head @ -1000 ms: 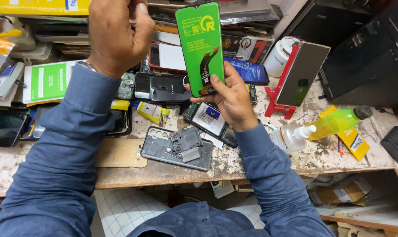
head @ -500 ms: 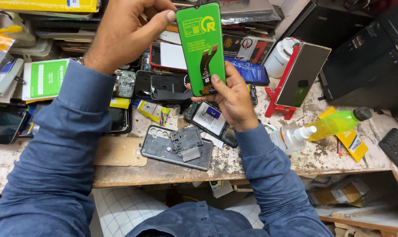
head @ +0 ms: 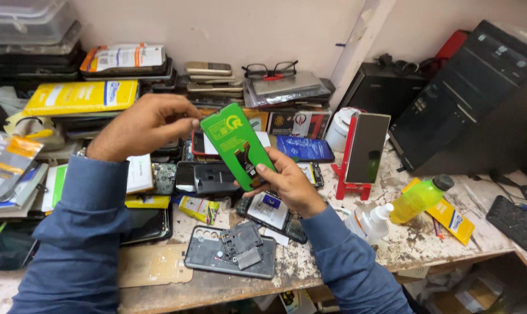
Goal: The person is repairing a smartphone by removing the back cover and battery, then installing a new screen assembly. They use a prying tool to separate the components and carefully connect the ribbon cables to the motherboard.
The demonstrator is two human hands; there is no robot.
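Both hands pinch the green packet: left hand [head: 144, 125] at its top corner, right hand [head: 283, 186] beneath. Risk: a loosened grip would drop the green packet [head: 235, 145] onto the opened phone [head: 231, 251] below.

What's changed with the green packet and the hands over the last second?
The left hand came down from above and took hold of the upper corner of the green packet, which tipped from upright to slanted, top toward the left. The right hand kept its grip on the lower end. The opened phone back on the workbench, the red stand and the yellow-green bottle stayed where they were.
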